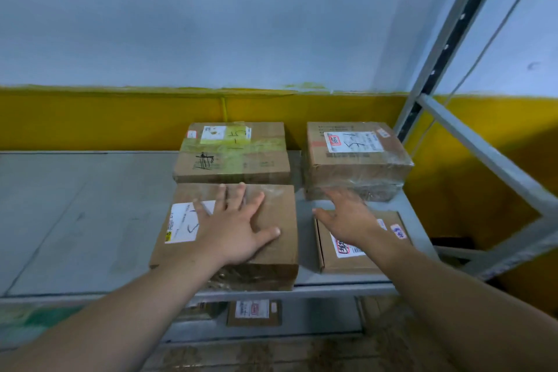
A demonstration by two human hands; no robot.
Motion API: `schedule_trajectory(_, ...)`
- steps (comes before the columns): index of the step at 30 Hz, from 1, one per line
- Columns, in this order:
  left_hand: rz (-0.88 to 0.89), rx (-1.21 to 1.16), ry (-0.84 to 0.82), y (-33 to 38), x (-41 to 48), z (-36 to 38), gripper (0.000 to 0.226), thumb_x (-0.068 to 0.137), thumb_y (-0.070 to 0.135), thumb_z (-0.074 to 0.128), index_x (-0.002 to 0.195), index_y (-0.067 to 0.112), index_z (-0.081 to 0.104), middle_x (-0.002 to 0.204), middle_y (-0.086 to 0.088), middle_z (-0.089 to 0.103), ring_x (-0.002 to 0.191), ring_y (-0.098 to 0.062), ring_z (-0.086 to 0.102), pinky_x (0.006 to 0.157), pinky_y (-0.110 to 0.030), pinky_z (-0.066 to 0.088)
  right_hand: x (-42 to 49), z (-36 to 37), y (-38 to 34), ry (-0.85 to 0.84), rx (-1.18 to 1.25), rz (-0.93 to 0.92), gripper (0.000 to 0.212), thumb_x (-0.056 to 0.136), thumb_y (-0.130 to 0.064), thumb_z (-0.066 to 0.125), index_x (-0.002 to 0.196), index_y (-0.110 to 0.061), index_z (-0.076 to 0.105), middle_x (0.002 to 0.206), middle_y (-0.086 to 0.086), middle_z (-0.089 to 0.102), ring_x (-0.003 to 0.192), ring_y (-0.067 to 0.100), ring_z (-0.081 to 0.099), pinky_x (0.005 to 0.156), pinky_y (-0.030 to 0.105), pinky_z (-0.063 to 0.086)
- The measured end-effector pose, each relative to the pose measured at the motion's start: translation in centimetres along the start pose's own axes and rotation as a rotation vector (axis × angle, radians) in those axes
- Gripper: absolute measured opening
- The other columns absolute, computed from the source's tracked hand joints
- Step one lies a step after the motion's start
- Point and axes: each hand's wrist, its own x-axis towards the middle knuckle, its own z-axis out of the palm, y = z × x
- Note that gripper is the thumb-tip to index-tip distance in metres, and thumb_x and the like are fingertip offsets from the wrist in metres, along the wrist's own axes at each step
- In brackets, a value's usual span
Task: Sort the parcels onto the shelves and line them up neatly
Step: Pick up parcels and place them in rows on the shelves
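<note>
Grey shelf (75, 205) against a yellow-banded wall; left hand (238, 229) flat, fingers spread, pressing on near parcel (277, 254); right hand (350, 217) straight-fingered, holding nothing, over flat parcel (341, 264); just beyond the fingertips, taped parcel (232, 154) and wrapped parcel (356, 157).

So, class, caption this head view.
Left hand flat on a large parcel, right hand over a small parcel, on a shelf.

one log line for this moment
left hand flat on front-left parcel | right hand open above front-right parcel | both parcels on shelf
</note>
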Motion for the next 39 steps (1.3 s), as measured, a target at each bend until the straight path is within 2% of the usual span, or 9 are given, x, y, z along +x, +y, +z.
schedule_trajectory(4,-0.030,-0.009,0.013,-0.5,0.6,0.4,0.102,0.056,0.096,0.004,0.147,0.051,-0.008,0.160,0.011,-0.015,0.146,-0.024,-0.019,0.106,-0.065,-0.016,-2.8,3.2,4.0,-0.149,-0.176,0.160,0.076,0.092,-0.072,0.031,0.156,-0.035,0.013,0.166,0.000,0.003,0.151,0.029,0.000,0.118,0.055,0.006)
schedule_trajectory(9,-0.033,-0.010,0.013,-0.2,1.3,0.0,0.101,0.057,0.096,0.008,0.147,0.051,-0.004,0.161,0.012,-0.012,0.147,-0.023,-0.018,0.108,-0.066,-0.014,-4.2,5.1,6.0,-0.158,-0.192,0.174,0.075,0.092,-0.074,0.020,0.156,-0.038,0.002,0.166,0.001,-0.007,0.151,0.028,-0.010,0.119,0.052,-0.004)
schedule_trajectory(16,-0.058,-0.016,0.009,-0.1,1.7,-0.2,0.101,0.058,0.095,0.010,0.148,0.052,-0.002,0.161,0.012,-0.011,0.147,-0.021,-0.017,0.108,-0.065,-0.014,-3.8,5.0,6.1,-0.160,-0.183,0.161,0.075,0.093,-0.073,0.021,0.156,-0.038,0.001,0.166,0.000,-0.008,0.151,0.027,-0.013,0.119,0.051,-0.007)
schedule_trajectory(20,-0.077,0.002,0.023,0.2,2.1,-0.5,0.094,0.067,0.093,0.016,0.149,0.050,0.000,0.162,0.009,-0.009,0.148,-0.024,-0.015,0.108,-0.067,-0.011,-3.7,4.8,6.0,-0.164,-0.183,0.154,0.075,0.093,-0.073,0.021,0.156,-0.037,0.001,0.166,0.001,-0.008,0.151,0.028,-0.012,0.119,0.052,-0.006)
schedule_trajectory(26,-0.041,-0.050,0.019,-0.8,1.6,-0.7,0.095,0.067,0.092,0.017,0.150,0.048,0.002,0.161,0.011,-0.011,0.147,-0.019,-0.016,0.112,-0.066,-0.006,-3.3,3.2,4.7,-0.113,-0.136,0.150,0.070,0.095,-0.067,0.031,0.154,-0.032,0.019,0.164,0.004,0.010,0.151,0.027,0.001,0.121,0.050,0.003)
schedule_trajectory(30,-0.161,-0.052,0.070,-3.2,0.5,-0.9,0.096,0.065,0.094,0.015,0.149,0.049,0.008,0.161,0.013,-0.008,0.148,-0.022,-0.013,0.111,-0.067,0.000,-1.2,0.5,1.3,-0.008,0.058,0.060,0.071,0.096,-0.063,0.037,0.155,-0.028,0.020,0.164,0.003,0.014,0.151,0.024,0.007,0.122,0.046,0.011)
schedule_trajectory(33,-0.265,-0.082,0.021,-4.4,-0.6,-0.6,0.096,0.065,0.095,0.022,0.149,0.051,0.007,0.161,0.013,-0.008,0.148,-0.025,-0.012,0.109,-0.068,0.006,0.5,-0.8,-2.9,0.001,0.179,-0.069,0.073,0.095,-0.065,0.037,0.156,-0.029,0.018,0.164,0.001,0.013,0.150,0.024,0.009,0.120,0.045,0.015)
schedule_trajectory(36,-0.256,-0.114,0.007,-4.5,-1.0,-0.6,0.095,0.068,0.093,0.027,0.150,0.048,0.006,0.161,0.013,-0.009,0.148,-0.026,-0.014,0.109,-0.066,0.014,2.1,-1.1,-6.6,-0.031,0.188,-0.159,0.074,0.096,-0.062,0.040,0.156,-0.025,0.020,0.164,0.002,0.014,0.150,0.025,0.011,0.119,0.044,0.016)
schedule_trajectory(39,-0.254,-0.125,0.014,-4.4,-1.0,-0.7,0.089,0.073,0.089,0.031,0.149,0.049,0.007,0.162,0.013,-0.008,0.147,-0.025,-0.014,0.109,-0.064,0.016,4.0,-1.5,-8.7,-0.050,0.125,-0.165,0.070,0.097,-0.056,0.042,0.155,-0.021,0.024,0.162,0.006,0.019,0.148,0.028,0.016,0.119,0.041,0.017)
